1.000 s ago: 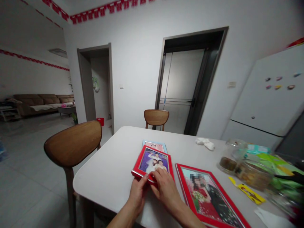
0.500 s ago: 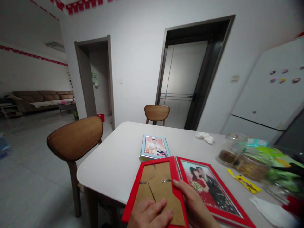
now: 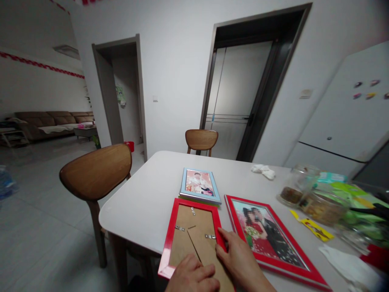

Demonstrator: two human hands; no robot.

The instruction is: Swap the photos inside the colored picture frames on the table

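A red frame (image 3: 168, 243) lies back side up near the table's front edge, its brown backing (image 3: 194, 227) and small metal clips showing. My left hand (image 3: 194, 275) rests on the lower part of the backing, fingers bent and slightly apart. On the frame's right side, my right hand (image 3: 240, 259) grips the edge, thumb and fingers closed round it. To the right lies a larger red frame (image 3: 267, 237) with a photo of a couple, face up. Behind the turned-over frame is a light blue frame (image 3: 199, 184) with a photo, lying on another item with a green edge.
Glass jars (image 3: 291, 190), a yellow packet (image 3: 316, 230), white tissue (image 3: 343, 263) and green bags (image 3: 358, 198) crowd the table's right side. Crumpled tissue (image 3: 263, 171) lies farther back. Wooden chairs stand left (image 3: 97, 170) and behind (image 3: 201, 140) the white table (image 3: 136, 211).
The turned-over frame has moved slightly left and lies flatter, apart from the larger red frame. My right hand has shifted a little along its edge. The view has tilted slightly.
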